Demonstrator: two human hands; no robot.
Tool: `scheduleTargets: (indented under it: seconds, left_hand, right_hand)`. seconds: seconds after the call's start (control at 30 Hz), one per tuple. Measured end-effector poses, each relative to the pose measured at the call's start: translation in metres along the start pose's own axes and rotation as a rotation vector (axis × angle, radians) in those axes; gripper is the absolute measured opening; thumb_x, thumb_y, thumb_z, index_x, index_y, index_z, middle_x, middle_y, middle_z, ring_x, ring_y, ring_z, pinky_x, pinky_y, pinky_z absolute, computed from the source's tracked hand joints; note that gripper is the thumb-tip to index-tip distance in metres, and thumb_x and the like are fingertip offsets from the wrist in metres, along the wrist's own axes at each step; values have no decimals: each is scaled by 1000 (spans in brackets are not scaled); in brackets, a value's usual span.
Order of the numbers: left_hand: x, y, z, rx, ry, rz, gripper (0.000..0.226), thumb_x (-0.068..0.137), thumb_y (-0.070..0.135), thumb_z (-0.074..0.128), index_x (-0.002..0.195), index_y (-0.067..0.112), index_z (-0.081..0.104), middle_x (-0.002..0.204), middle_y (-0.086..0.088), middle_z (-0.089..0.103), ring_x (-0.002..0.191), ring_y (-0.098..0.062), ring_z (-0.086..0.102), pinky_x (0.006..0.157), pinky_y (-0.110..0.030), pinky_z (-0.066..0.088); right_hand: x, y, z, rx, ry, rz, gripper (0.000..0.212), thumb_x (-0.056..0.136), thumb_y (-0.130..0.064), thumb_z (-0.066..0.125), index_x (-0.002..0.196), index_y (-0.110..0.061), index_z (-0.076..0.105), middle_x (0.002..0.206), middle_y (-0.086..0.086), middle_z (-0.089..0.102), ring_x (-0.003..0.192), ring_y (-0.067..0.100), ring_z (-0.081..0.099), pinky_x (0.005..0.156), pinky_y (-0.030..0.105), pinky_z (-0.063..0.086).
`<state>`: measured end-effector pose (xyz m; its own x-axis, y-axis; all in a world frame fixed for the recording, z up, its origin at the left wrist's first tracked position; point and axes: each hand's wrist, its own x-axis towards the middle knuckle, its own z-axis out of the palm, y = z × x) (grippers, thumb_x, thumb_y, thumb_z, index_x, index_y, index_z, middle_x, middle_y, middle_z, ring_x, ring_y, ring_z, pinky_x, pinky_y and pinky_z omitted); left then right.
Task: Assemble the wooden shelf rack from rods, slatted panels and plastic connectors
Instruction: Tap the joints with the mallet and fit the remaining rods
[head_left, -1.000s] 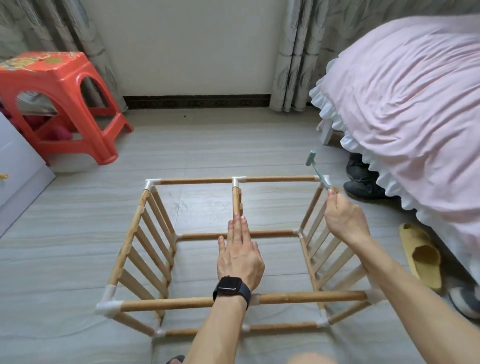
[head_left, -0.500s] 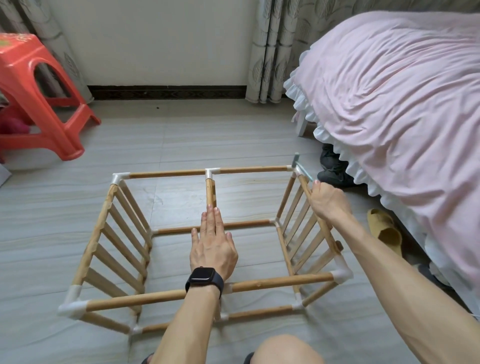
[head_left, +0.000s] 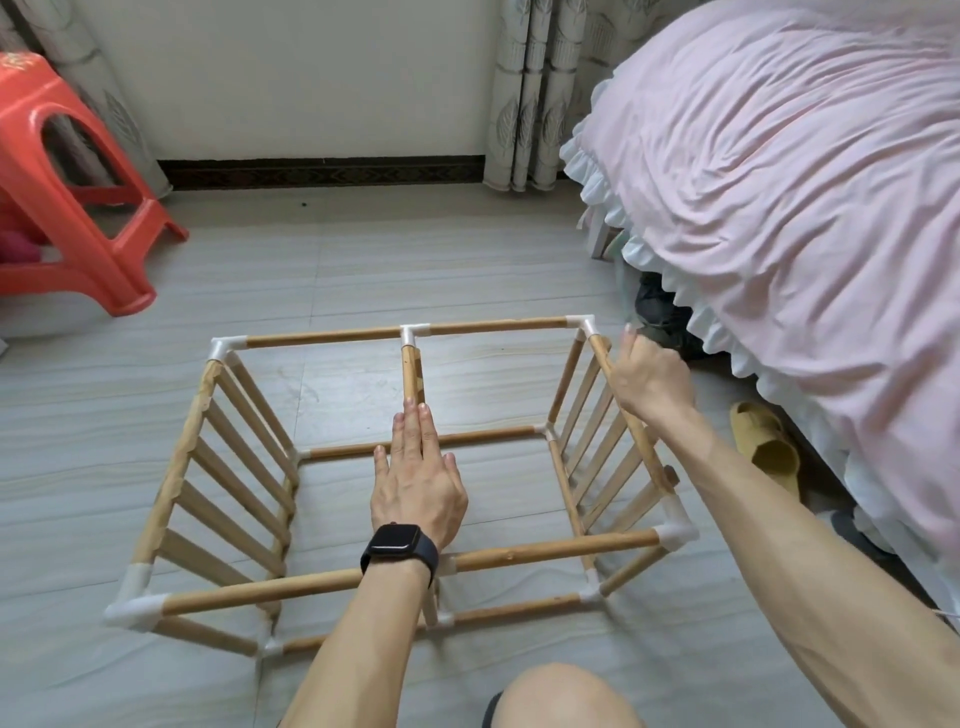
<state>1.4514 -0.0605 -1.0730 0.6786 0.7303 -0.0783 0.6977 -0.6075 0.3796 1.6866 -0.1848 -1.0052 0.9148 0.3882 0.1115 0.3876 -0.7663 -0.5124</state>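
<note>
Rack (head_left: 550, 545) sits on the floor (head_left: 415, 260) directly in front of me, open frame up; a slatted panel on the left side (head_left: 223, 467) and another on the right (head_left: 597, 441), wooden rods joining them front and back; white plastic connectors at the corners, e.g. near-left corner (head_left: 136, 610) and far-right corner (head_left: 584, 325).

Left hand (head_left: 418, 488): flat, palm down, fingers straight and pressed together; laid along the middle rod (head_left: 412, 374) that runs from the far T-connector (head_left: 413, 332) toward me; black watch (head_left: 399, 545) on that wrist, just above the front top rod.

Right hand (head_left: 649, 379): at the top rail of the right panel, just beside the far-right corner connector; fingers curled, but the hand is motion-blurred and I cannot tell whether it grips the rail, something else, or nothing.

Surroundings: red plastic stool (head_left: 78, 208) far left; bed (head_left: 805, 182) with pink cover and white frill on the right; yellow slipper (head_left: 763, 441) on the floor between rack and bed; dark shoes (head_left: 657, 312) under the bed's edge; patterned curtain (head_left: 530, 93) at the back wall; a bare knee (head_left: 566, 696) at the bottom edge.
</note>
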Motion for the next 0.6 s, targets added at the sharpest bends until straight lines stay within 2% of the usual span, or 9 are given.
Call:
scheduleTargets:
  seconds: [0.03, 0.07, 0.17, 0.23, 0.27, 0.3, 0.43, 0.53, 0.6]
  left_hand:
    - [-1, -1, 1, 4, 1, -3, 65, 106, 34, 21, 157, 17, -15, 162, 1, -27, 152, -15, -13, 122, -39, -6]
    - [-3, -1, 1, 6, -7, -8, 65, 106, 34, 21, 157, 17, -16, 161, 1, -28, 152, -15, -14, 122, -39, -6]
    - [-1, 0, 2, 24, 2, -2, 65, 106, 35, 20, 155, 19, -18, 159, 2, -31, 151, -14, -16, 121, -38, -9]
    - [4, 2, 0, 7, 1, -3, 65, 106, 35, 20, 155, 19, -19, 158, 3, -32, 151, -14, -16, 121, -39, -8]
    - [4, 2, 0, 12, 2, -5, 65, 106, 35, 20, 155, 19, -19, 158, 3, -32, 151, -14, -16, 121, -39, -8]
    - [4, 2, -1, 18, 2, -10, 64, 106, 35, 20, 155, 20, -19, 159, 3, -31, 151, -14, -16, 121, -39, -9]
    - [18, 0, -5, 53, -7, -7, 63, 106, 35, 19, 156, 19, -16, 162, 1, -25, 152, -14, -15, 121, -42, -9]
    - [36, 0, -8, 63, -23, -14, 62, 106, 35, 18, 157, 18, -12, 164, 1, -21, 153, -15, -11, 122, -44, -5]
    - [52, 0, -11, 74, -32, -17, 62, 106, 35, 18, 158, 18, -8, 165, 0, -16, 153, -15, -8, 124, -47, -3]
  right_hand:
    - [0, 0, 1, -71, -90, 73, 56, 107, -38, 18, 95, -6, 62, 76, 11, 58, 68, 28, 55, 65, 36, 41]
    - [0, 3, 2, -108, -81, 74, 54, 108, -37, 18, 90, -7, 60, 72, 8, 56, 62, 23, 51, 59, 33, 37]
    - [1, 7, 4, 61, 237, -50, 53, 109, -39, 18, 84, -9, 54, 63, 2, 54, 53, 19, 49, 53, 29, 34]
    - [8, 4, 10, -13, 72, -2, 52, 108, -37, 18, 86, -9, 57, 71, 7, 61, 62, 26, 56, 56, 33, 43]
    - [11, 3, 10, -101, -66, 70, 50, 107, -35, 19, 87, -9, 57, 79, 11, 64, 67, 28, 55, 60, 36, 44]
    - [15, 2, 8, -137, -103, 103, 48, 106, -33, 20, 85, -9, 56, 85, 14, 65, 70, 30, 52, 63, 37, 41]
    - [-9, -7, -29, -26, 98, -50, 61, 109, -34, 18, 72, -6, 58, 69, 9, 56, 66, 28, 49, 68, 36, 35]
    - [-50, 6, -49, 59, 46, -36, 56, 109, -32, 22, 67, -10, 52, 59, 2, 52, 56, 18, 49, 56, 33, 32]
    - [-78, 22, -54, 88, -25, 44, 54, 109, -33, 24, 66, -12, 49, 60, 2, 50, 58, 12, 45, 59, 35, 30]
